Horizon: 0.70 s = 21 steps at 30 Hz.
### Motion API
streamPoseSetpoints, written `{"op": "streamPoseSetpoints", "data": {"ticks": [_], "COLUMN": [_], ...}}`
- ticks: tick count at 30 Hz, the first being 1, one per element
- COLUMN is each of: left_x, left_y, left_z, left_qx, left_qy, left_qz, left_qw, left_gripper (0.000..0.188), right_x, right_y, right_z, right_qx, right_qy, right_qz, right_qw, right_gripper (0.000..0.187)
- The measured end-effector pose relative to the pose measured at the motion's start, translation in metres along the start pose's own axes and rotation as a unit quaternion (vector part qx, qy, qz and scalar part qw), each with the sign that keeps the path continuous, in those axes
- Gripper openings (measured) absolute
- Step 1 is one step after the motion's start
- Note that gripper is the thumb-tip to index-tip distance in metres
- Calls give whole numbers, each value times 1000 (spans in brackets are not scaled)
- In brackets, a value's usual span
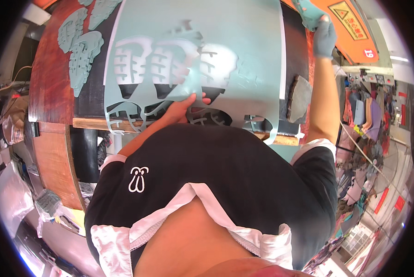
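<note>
A pale teal sheet (258, 55) with rows of shoe-upper-shaped cutouts lies over a black board in front of me. My left hand (185, 108) is at its near part, thumb and fingers closed on the lower tip of a blurred teal cut-out piece (194, 69) raised over the openings. My right hand (325, 39), in a grey glove with bare fingertips, reaches to the far right, closed around a teal object (307, 13) beside the orange machine part. The top edge cuts that object off, so its kind is unclear.
Several slotted teal cut pieces (84, 57) lie stacked at the far left of the board. A grey slab-like piece (299, 99) rests by the right edge. The orange machine part (355, 32) carries a yellow warning label. Coloured material (364, 111) is piled on the right.
</note>
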State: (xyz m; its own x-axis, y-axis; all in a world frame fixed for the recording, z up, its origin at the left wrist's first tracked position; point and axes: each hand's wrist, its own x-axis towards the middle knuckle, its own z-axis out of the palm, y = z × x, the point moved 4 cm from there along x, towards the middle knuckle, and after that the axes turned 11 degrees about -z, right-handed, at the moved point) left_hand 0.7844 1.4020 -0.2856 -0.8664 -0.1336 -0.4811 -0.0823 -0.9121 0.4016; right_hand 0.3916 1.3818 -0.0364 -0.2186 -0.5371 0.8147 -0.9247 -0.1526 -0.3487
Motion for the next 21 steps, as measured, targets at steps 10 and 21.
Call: {"op": "streamPoseSetpoints", "data": {"ticks": [10,21], "left_x": [4,-74], "left_y": [1,-20], "left_z": [1,10], "left_qx": [29,190], "left_qy": [79,193], "left_qz": [15,142], "left_qw": [996,952], "left_gripper": [44,45], "right_x": [-252,-254], "right_y": [-93,-82], "right_z": [13,15], "right_qx": [10,49], "right_qy": [-207,-135], "right_qz": [-122,-63], "right_qw": [971,988], "right_gripper": [30,28]}}
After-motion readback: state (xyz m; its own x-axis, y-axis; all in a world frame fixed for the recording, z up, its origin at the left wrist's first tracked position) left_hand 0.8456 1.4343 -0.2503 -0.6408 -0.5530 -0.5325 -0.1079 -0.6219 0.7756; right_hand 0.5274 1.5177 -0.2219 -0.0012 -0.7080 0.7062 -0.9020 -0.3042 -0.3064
